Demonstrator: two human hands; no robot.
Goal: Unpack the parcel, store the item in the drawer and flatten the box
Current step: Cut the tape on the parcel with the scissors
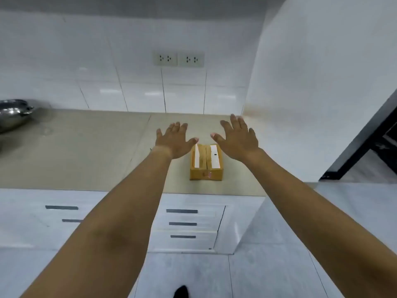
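A small brown cardboard parcel [206, 165] lies on the beige countertop [86, 153], near its front edge. Its two top flaps meet at a centre seam, and each carries a white strip. My left hand [175, 140] hovers over the counter at the parcel's far left corner, palm down, fingers spread, holding nothing. On the other side my right hand [237, 138] is held the same way above the far right corner, empty. Neither hand grips the box. Below the counter, three white drawers [182, 223] with grey slot handles are closed.
A steel pot [12, 115] sits at the far left of the counter. Two wall sockets [178, 59] are set in the white tiled backsplash. A white wall closes the counter's right end, with a dark doorway frame [363, 145] beyond. More drawers [62, 211] stand to the left.
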